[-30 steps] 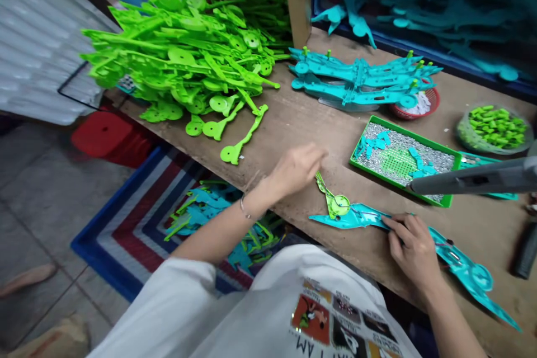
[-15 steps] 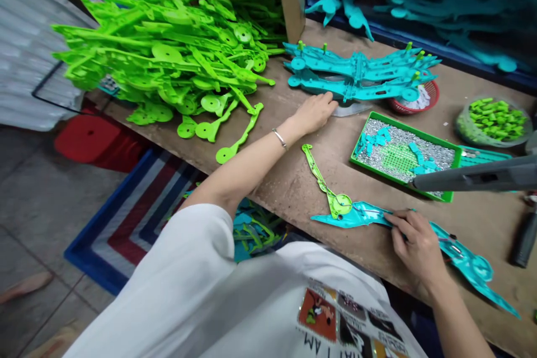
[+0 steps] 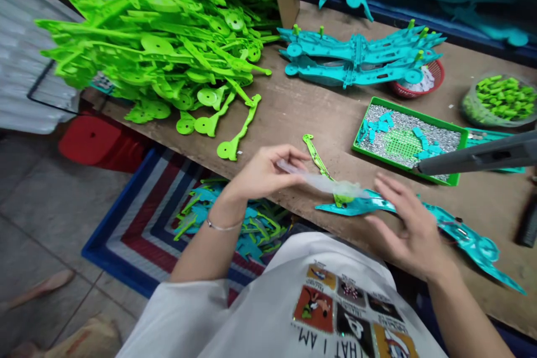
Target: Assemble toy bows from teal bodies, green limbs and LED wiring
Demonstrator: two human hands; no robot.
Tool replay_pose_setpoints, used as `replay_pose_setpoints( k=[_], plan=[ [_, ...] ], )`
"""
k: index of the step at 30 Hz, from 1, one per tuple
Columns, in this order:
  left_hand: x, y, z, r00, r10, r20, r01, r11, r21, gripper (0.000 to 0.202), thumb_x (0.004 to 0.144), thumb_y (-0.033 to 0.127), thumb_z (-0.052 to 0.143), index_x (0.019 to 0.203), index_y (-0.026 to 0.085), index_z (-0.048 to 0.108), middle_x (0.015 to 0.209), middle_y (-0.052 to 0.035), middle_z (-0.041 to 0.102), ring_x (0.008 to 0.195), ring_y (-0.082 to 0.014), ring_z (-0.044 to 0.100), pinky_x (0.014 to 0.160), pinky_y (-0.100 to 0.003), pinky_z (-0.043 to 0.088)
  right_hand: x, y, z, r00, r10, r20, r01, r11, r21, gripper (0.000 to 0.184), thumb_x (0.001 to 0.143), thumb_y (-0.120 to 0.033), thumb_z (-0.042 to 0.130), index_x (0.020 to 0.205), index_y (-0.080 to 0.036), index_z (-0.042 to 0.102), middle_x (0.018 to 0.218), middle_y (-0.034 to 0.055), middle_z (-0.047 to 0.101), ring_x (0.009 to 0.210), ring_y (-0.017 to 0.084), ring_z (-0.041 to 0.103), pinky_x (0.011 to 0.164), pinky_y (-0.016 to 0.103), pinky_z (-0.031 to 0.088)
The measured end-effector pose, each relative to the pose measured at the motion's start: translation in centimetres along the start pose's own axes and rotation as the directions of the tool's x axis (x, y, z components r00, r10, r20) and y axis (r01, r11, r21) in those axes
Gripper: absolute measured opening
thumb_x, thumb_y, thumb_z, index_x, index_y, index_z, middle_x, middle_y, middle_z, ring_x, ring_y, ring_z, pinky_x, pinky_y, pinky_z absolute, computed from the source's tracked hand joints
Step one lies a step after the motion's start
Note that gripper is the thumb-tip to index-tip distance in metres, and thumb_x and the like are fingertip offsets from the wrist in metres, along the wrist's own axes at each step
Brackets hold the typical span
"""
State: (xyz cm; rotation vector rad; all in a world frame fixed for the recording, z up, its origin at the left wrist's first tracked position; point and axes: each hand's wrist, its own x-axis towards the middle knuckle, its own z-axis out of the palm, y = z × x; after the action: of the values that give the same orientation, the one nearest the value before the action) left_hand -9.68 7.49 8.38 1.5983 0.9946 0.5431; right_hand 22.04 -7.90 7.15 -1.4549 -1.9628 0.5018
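Note:
My left hand pinches one end of a clear plastic piece and holds it above the wooden bench. The clear piece reaches right over a teal plastic part that lies along the bench's near edge with a green arm piece fitted on its left end. My right hand hovers just above the teal part with its fingers spread, holding nothing.
A big heap of green parts fills the bench's left. A stack of teal assemblies lies at the back, a red basket beside it. A green tray of small screws, a bowl of green pegs and a grey tool sit at right.
My left hand came back from the teal stack carrying the clear piece to the near teal part. My right hand lifted off that part and opened.

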Motion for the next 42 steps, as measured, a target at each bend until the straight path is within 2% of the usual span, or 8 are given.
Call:
replay_pose_setpoints(
  k=[2,4,9,12,17,28,34,42],
  plan=[
    [-1.3,-0.6,1.5,0.996,-0.085,0.012,0.086,0.985,-0.15,0.045,0.074,0.028,0.087,0.114,0.016,0.071,0.092,-0.0066,0.078,0.078,-0.0148,0.072,0.072,-0.023,0.056,0.2,-1.4,1.7,0.998,-0.058,0.014,0.057,0.994,0.091,0.061,0.088,-0.011,0.069,0.146,-0.024,0.054,0.141,0.0126,0.062,0.125,0.026,0.064,0.105,0.043,0.055],
    [-2.0,-1.6,2.8,0.988,-0.154,-0.027,0.136,0.93,-0.341,0.047,0.071,0.026,0.09,0.113,0.016,0.07,0.089,-0.0053,0.077,0.075,-0.0133,0.071,0.072,-0.022,0.057,-0.2,-2.2,3.7,0.997,-0.049,-0.063,0.057,0.989,0.137,0.05,0.088,-0.005,0.067,0.134,-0.026,0.064,0.125,0.0095,0.071,0.112,0.021,0.07,0.096,0.038,0.059],
    [-1.8,-3.7,6.1,0.949,-0.27,-0.165,0.104,0.759,-0.643,0.042,0.076,0.035,0.086,0.108,0.016,0.068,0.088,-0.0018,0.073,0.075,-0.0118,0.07,0.069,-0.022,0.059,-0.3,-3.6,7.3,0.979,0.052,-0.199,-0.012,0.981,0.195,0.035,0.085,-0.004,0.07,0.115,-0.023,0.068,0.104,0.0065,0.075,0.096,0.018,0.073,0.084,0.033,0.062],
    [-0.9,-4.2,7.4,0.937,-0.298,-0.182,0.121,0.764,-0.633,0.046,0.075,0.036,0.086,0.109,0.015,0.063,0.089,-0.0016,0.073,0.073,-0.0117,0.07,0.066,-0.022,0.06,0.6,-3.8,7.8,0.978,0.081,-0.192,-0.04,0.977,0.211,0.03,0.087,-0.007,0.07,0.113,-0.022,0.066,0.104,0.0069,0.075,0.098,0.018,0.072,0.086,0.033,0.062],
    [0.7,-5.0,7.2,0.888,-0.373,-0.269,0.15,0.787,-0.599,0.066,0.068,0.038,0.09,0.117,0.017,0.051,0.08,0.0034,0.07,0.067,-0.0127,0.07,0.063,-0.025,0.061,1.7,-1.5,6.4,0.947,0.163,-0.277,-0.143,0.986,0.09,0.02,0.09,-0.013,0.068,0.106,-0.023,0.069,0.104,0.0066,0.075,0.099,0.02,0.072,0.089,0.037,0.06],
    [1.5,-6.1,7.9,0.906,-0.357,-0.229,0.176,0.808,-0.562,0.085,0.07,0.036,0.088,0.138,0.022,0.039,0.079,0.0069,0.066,0.067,-0.0123,0.071,0.064,-0.026,0.063,1.8,0.5,7.1,0.982,0.177,-0.069,-0.167,0.977,0.131,0.027,0.096,-0.019,0.059,0.121,-0.023,0.07,0.113,0.0085,0.075,0.105,0.022,0.07,0.095,0.041,0.056],
    [1.3,-6.1,8.1,0.915,-0.344,-0.209,0.17,0.801,-0.574,0.105,0.07,0.034,0.087,0.155,0.026,0.026,0.079,0.0074,0.066,0.067,-0.0116,0.07,0.068,-0.028,0.065,2.0,0.8,7.3,0.987,0.149,-0.057,-0.14,0.981,0.131,0.029,0.097,-0.017,0.058,0.123,-0.023,0.07,0.113,0.0079,0.075,0.102,0.02,0.068,0.093,0.039,0.055],
    [1.2,-6.4,8.8,0.923,-0.309,-0.228,0.146,0.831,-0.537,0.11,0.073,0.028,0.085,0.161,0.027,0.017,0.081,0.0065,0.066,0.071,-0.0126,0.071,0.07,-0.028,0.064,2.2,0.7,6.9,0.99,0.137,0.012,-0.138,0.983,0.12,0.033,0.094,-0.027,0.066,0.126,-0.023,0.07,0.115,0.0091,0.073,0.106,0.023,0.066,0.095,0.042,0.054]
  ],
)
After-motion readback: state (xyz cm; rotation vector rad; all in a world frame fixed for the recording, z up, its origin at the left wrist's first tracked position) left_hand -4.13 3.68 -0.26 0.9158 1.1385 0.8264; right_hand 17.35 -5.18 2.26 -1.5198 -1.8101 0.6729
